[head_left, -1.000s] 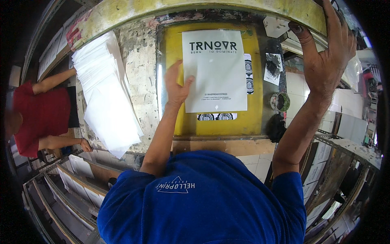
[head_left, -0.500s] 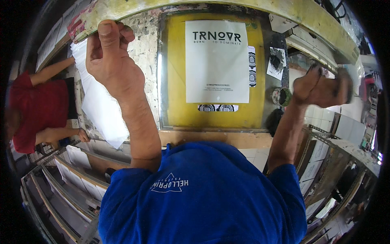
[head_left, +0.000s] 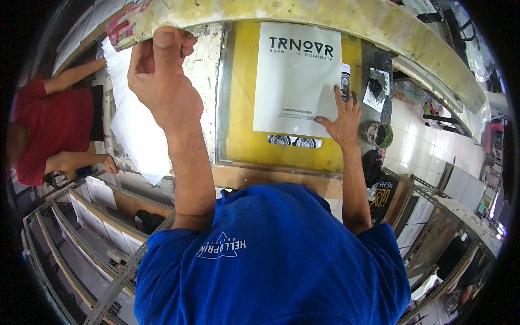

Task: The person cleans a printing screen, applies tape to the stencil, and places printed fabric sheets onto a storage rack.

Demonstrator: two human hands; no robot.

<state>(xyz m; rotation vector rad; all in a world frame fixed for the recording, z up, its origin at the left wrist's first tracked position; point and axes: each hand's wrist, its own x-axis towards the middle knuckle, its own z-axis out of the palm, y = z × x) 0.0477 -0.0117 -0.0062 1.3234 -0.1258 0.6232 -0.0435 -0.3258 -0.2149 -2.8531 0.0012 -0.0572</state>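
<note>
My left hand (head_left: 165, 89) is raised, its fingers closed round the lower left end of a yellowed, ink-stained screen-printing frame (head_left: 303, 12). The frame arches across the top of the view, tilted up off the bench. Below it a white printed sheet (head_left: 295, 81) with black lettering lies on a yellow printing board (head_left: 238, 97). My right hand (head_left: 344, 119) is spread open, with dark-smudged fingertips at the sheet's lower right edge. Black-and-white stickers (head_left: 295, 141) show from under the sheet along its bottom and right sides.
A stack of white sheets (head_left: 132, 124) fans out left of the board. An ink-smeared paper (head_left: 375, 86) and an open tin (head_left: 377, 134) stand on the right. Metal racks (head_left: 97, 238) fill the lower left. A person in a red shirt (head_left: 54, 130) works at the far left.
My right hand has come down from the frame's right side onto the sheet, and its fingers have spread. My left hand keeps hold of the raised frame.
</note>
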